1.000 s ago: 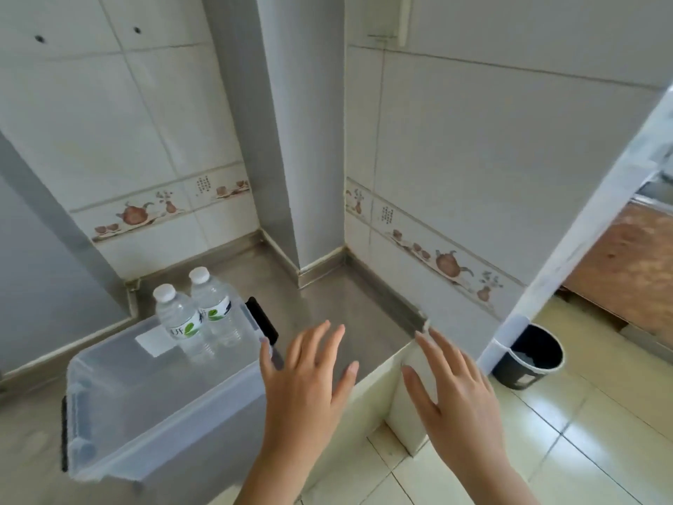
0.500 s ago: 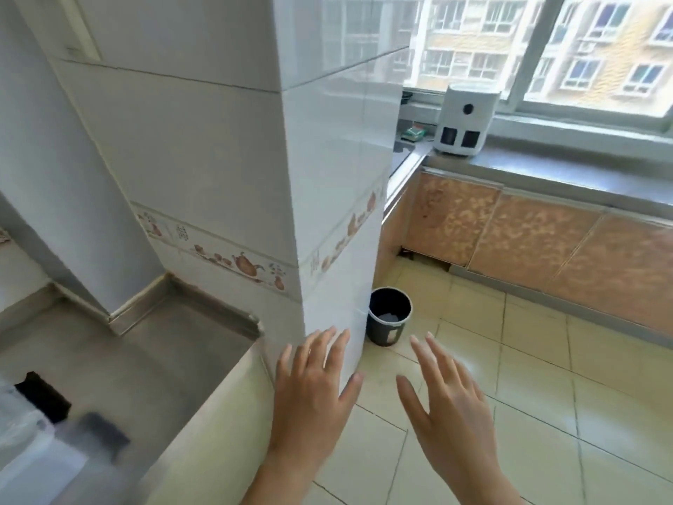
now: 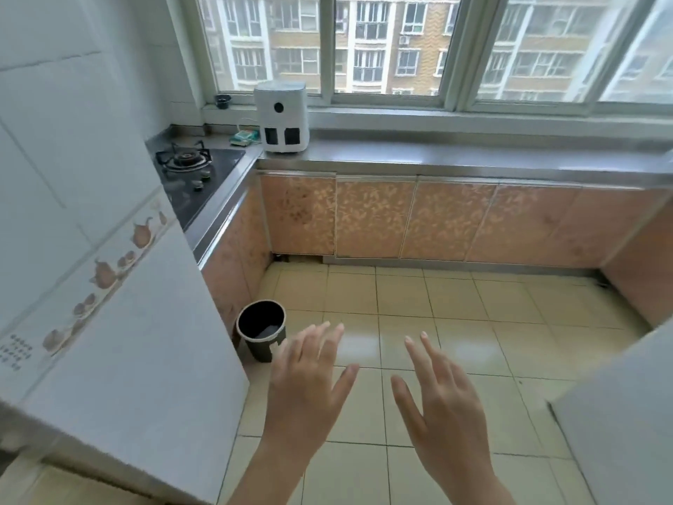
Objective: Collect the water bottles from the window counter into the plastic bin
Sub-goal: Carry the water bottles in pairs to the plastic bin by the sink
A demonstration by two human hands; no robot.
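I'm holding both hands out in front of me over the floor (image 3: 418, 293), palms down, nothing in either. My left hand (image 3: 309, 388) is spreading its fingers (image 3: 320, 344) wide, thumb out to the right. My right hand (image 3: 442, 399) is doing the same, fingers fanning up and left, thumb pointing at the left hand. The two are hanging side by side, apart, not touching anything.

The counter (image 3: 473, 158) under the window (image 3: 382, 49) is sitting well ahead of and above both hands, across the tiles. I'm not seeing bottles or the bin. On the counter's left end a white appliance (image 3: 281, 116) is standing upright, next to the stove (image 3: 193, 169). A dark bucket (image 3: 263, 335) is standing on the floor just left of my left hand, against the tiled pillar (image 3: 109, 304).
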